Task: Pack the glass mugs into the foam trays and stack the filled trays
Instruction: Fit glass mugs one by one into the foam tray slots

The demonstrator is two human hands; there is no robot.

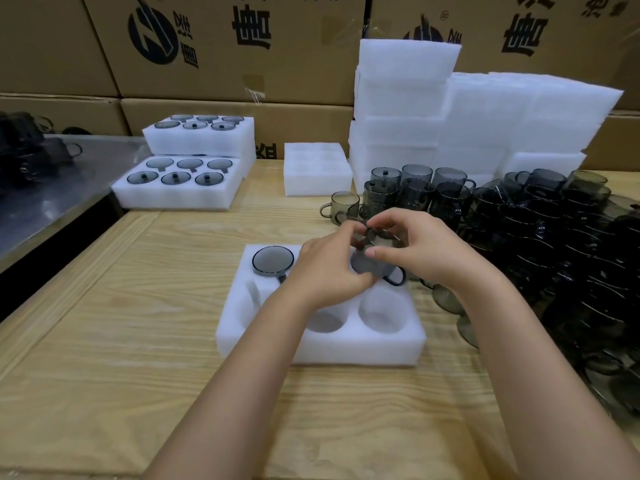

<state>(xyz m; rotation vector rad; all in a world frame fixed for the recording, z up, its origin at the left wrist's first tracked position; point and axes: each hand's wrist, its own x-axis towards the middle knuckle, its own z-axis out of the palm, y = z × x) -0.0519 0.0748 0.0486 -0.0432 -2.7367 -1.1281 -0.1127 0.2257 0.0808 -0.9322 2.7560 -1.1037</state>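
Observation:
A white foam tray with round pockets lies on the wooden table in front of me. One smoky glass mug sits in its far left pocket. Both hands are over the tray's far right pockets. My left hand and my right hand together hold a smoky glass mug, tilted, its handle pointing right. My fingers curl round its rim and body. The two near pockets on the right are empty; my left forearm hides part of the tray.
A big heap of loose smoky mugs fills the table's right side. Two filled trays sit stepped at the far left. An empty tray and tall foam stacks stand behind, with cardboard boxes along the back.

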